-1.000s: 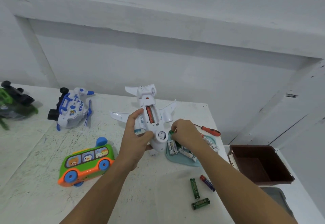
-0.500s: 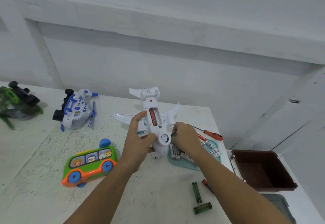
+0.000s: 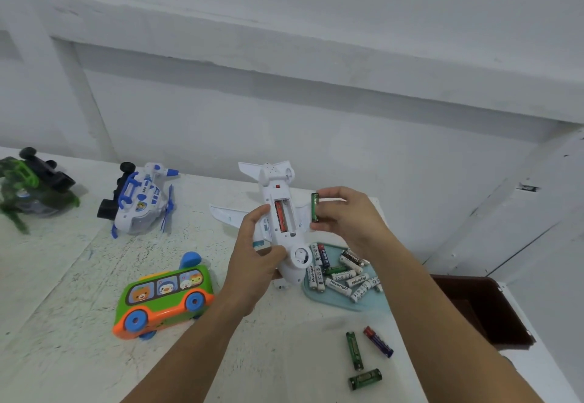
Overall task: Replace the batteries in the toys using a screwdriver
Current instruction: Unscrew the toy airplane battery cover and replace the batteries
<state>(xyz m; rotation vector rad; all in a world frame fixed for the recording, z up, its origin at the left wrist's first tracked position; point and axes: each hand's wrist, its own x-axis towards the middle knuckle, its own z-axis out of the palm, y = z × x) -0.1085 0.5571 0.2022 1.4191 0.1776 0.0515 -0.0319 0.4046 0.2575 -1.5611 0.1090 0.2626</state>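
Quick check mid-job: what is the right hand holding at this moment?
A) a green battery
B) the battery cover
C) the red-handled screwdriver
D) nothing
A: the right hand pinches a green battery between thumb and fingers, just beside the open battery compartment of the white plane, which the left hand holds.

plane (image 3: 286,238): white, red battery inside
held battery (image 3: 314,207): green
bus (image 3: 164,296): green, orange, blue wheels
tray (image 3: 363,306): pale teal
bin (image 3: 483,311): dark brown
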